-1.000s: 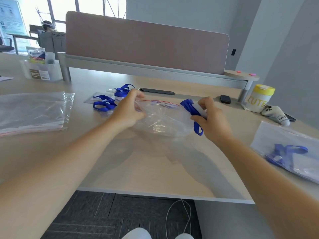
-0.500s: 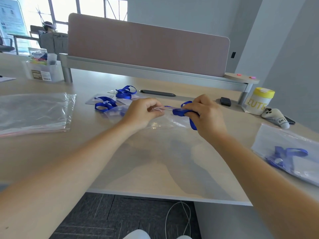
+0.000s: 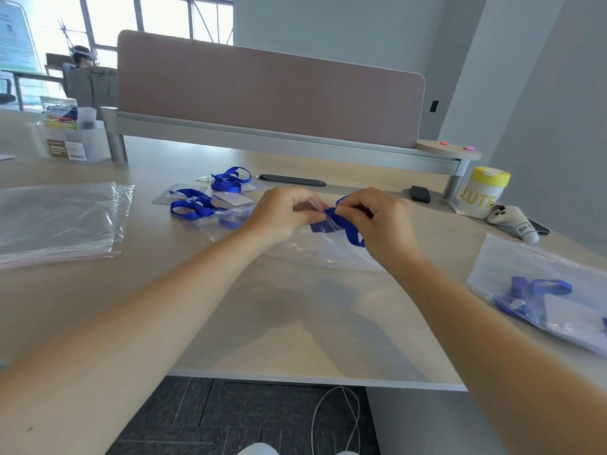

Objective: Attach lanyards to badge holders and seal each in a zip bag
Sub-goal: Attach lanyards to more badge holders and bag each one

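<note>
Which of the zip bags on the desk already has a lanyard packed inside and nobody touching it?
The zip bag at the right edge: a blue lanyard lies inside and no hand touches it.

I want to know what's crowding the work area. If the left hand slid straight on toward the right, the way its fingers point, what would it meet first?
Probably the right hand, close by at the zip bag mouth both hands pinch; depth unclear.

Yellow-lidded jar (image 3: 481, 192); plush toy (image 3: 515, 222); pink divider (image 3: 269, 96)

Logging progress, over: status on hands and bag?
Left hand and right hand pinch zip bag mouth. Blue lanyard partly in. Bag unsealed. Nothing blocking.
</note>
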Tool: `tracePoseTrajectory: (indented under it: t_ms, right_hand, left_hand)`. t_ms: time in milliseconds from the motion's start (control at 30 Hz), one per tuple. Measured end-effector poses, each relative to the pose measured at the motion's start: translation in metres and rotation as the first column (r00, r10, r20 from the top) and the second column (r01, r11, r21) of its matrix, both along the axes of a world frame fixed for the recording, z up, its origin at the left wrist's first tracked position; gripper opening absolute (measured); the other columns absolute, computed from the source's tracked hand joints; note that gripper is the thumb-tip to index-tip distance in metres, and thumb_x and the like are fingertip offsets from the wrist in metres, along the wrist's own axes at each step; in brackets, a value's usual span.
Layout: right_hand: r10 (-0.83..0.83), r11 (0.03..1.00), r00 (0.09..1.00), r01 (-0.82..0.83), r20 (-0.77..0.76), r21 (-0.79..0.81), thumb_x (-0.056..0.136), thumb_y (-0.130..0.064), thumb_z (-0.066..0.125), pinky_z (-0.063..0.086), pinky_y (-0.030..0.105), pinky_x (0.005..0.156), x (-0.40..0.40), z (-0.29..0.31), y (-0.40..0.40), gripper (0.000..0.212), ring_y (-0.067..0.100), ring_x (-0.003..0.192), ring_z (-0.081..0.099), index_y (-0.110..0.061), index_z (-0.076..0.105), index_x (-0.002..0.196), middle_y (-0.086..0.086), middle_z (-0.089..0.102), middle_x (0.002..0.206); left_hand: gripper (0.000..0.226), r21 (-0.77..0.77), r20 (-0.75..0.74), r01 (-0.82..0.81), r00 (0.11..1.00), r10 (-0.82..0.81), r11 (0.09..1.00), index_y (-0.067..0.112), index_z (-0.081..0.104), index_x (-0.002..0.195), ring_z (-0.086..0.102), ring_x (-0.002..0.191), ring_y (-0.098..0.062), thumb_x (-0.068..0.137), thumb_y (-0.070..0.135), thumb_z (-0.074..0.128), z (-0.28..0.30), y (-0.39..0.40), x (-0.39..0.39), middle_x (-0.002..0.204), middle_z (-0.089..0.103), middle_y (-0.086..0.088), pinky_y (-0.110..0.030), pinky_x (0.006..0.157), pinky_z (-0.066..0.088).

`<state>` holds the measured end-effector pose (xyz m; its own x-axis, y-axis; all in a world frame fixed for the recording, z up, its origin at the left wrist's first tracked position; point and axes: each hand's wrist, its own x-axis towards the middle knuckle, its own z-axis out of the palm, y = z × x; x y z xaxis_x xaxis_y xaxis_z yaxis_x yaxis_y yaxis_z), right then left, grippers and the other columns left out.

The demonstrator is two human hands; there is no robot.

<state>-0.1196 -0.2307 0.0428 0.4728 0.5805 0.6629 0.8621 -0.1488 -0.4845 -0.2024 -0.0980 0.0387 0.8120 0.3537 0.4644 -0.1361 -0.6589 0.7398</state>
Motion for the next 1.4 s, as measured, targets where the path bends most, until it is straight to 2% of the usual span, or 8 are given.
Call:
tracePoseTrajectory:
  t_ms: [167,300,433,767,900,1100,1267,1400]
  right_hand:
    - [-0.014,0.999,0.996,0.019,0.091,-0.046,0.089,-0.013,0.053,0.037,0.016,0.062,0.004,-0.003,-0.006,0.02,0.016,0.074,0.048,-0.001,0.069,0.086,0.015,0.066,0.085]
    - [-0.001,0.99,0.997,0.012,0.076,-0.139,0.083,-0.034,0.057,0.04,0.034,0.087,0.003,0.0,-0.009,0.031,0.011,0.095,0.044,-0.008,0.071,0.092,0.009,0.06,0.106]
    - [-0.049,0.963,0.999,0.049,0.005,-0.265,0.071,-0.053,0.044,0.029,0.037,0.101,0.006,0.004,-0.013,0.054,0.017,0.12,0.037,-0.017,0.068,0.103,0.003,0.046,0.127]
    - [-0.079,0.996,0.983,0.07,-0.167,-0.059,0.088,-0.009,0.05,0.045,0.032,0.071,0.009,0.015,-0.009,0.009,0.019,0.078,0.053,-0.009,0.059,0.088,-0.001,0.057,0.083]
    - [-0.075,0.996,0.984,0.067,-0.164,-0.054,0.086,-0.014,0.057,0.043,0.026,0.062,0.009,0.017,-0.008,0.016,0.008,0.064,0.05,-0.016,0.048,0.073,-0.008,0.052,0.068]
    - [-0.003,0.988,0.997,-0.008,-0.077,-0.152,0.086,-0.034,0.055,0.043,0.033,0.075,0.006,0.013,-0.014,0.028,0.017,0.084,0.052,-0.009,0.066,0.089,0.0,0.056,0.09]
    - [-0.093,0.953,0.993,0.108,0.067,-0.284,0.08,-0.023,0.065,0.04,0.023,0.081,0.008,0.014,-0.014,0.031,0.014,0.103,0.046,-0.01,0.062,0.108,0.004,0.047,0.123]
    - [-0.136,0.973,0.987,0.15,0.086,-0.175,0.083,-0.014,0.062,0.04,0.026,0.074,0.01,0.018,-0.016,0.019,0.018,0.089,0.049,-0.007,0.061,0.101,0.008,0.056,0.11]
  left_hand:
    - [0.011,-0.137,0.046,0.0,0.999,0.007,0.991,0.006,0.067,0.085,0.061,0.064,0.002,0.083,0.0,0.058,0.002,-0.001,0.001,0.071,0.066,0.006,-0.022,0.077,0.05]
    - [0.018,-0.324,0.15,0.005,0.988,0.046,0.946,0.011,0.059,0.076,0.059,0.049,0.007,0.085,-0.003,0.054,0.012,-0.006,0.002,0.067,0.06,0.005,-0.007,0.054,0.048]
    - [0.023,-0.421,0.192,-0.035,0.973,0.127,0.906,0.02,0.058,0.069,0.059,0.058,-0.006,0.086,0.004,0.056,0.015,0.0,0.003,0.053,0.063,0.013,-0.024,0.061,0.046]
    - [0.022,-0.459,0.19,-0.056,0.969,0.159,0.887,0.018,0.058,0.068,0.058,0.043,0.002,0.087,0.008,0.056,0.021,0.006,-0.001,0.058,0.063,0.009,-0.012,0.043,0.042]
    - [0.021,-0.463,0.18,-0.068,0.969,0.169,0.884,0.021,0.06,0.07,0.06,0.057,-0.006,0.087,0.01,0.056,0.023,0.007,-0.001,0.066,0.062,0.004,-0.024,0.062,0.049]
    - [0.021,-0.549,0.181,-0.092,0.957,0.226,0.831,0.021,0.061,0.07,0.057,0.072,-0.019,0.088,0.01,0.055,0.028,0.012,-0.003,0.074,0.06,-0.003,-0.047,0.089,0.049]
    - [0.019,-0.592,0.197,-0.098,0.945,0.262,0.8,0.021,0.06,0.073,0.057,0.086,-0.025,0.088,0.012,0.055,0.033,0.015,-0.002,0.077,0.061,-0.003,-0.043,0.089,0.049]
    - [0.019,-0.639,0.215,-0.116,0.922,0.321,0.761,0.021,0.06,0.071,0.057,0.086,-0.024,0.088,0.014,0.056,0.034,0.023,-0.003,0.076,0.061,-0.001,-0.036,0.081,0.05]
